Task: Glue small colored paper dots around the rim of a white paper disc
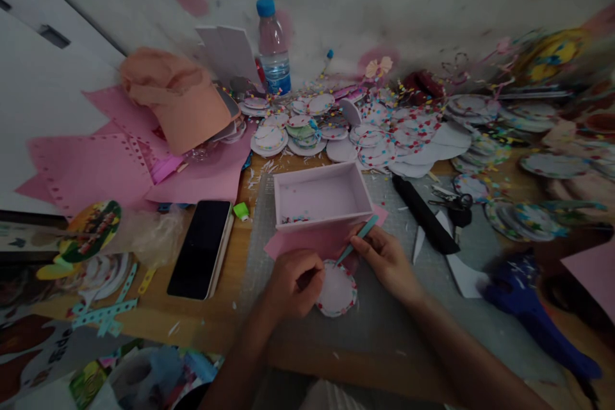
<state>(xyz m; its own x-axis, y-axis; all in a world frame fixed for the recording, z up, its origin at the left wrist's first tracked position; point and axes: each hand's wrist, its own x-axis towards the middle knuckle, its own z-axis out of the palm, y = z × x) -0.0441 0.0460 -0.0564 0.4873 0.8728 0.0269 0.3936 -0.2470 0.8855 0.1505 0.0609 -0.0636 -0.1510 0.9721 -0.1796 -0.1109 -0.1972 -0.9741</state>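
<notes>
My right hand (384, 261) grips slim teal tweezers (355, 240), their tip pointing down at the top rim of a round white paper disc (336, 291). Small red and pale blue beads or dots run around the disc's edge. My left hand (294, 282) is closed, its curled fingers holding the disc's left edge; the fingertips are partly hidden. Just beyond the hands lies a pink sheet (307, 243). Behind it stands an open white box (323, 195) with a few small coloured bits in its near left corner.
Beaded discs (375, 134) are piled along the wall near a water bottle (275, 51). A phone (200, 250) lies left, by a peach cap (177, 99). A black folded object (425, 214), keys (459, 202) and a blue glue gun (541, 317) lie right, on or beside the cutting mat.
</notes>
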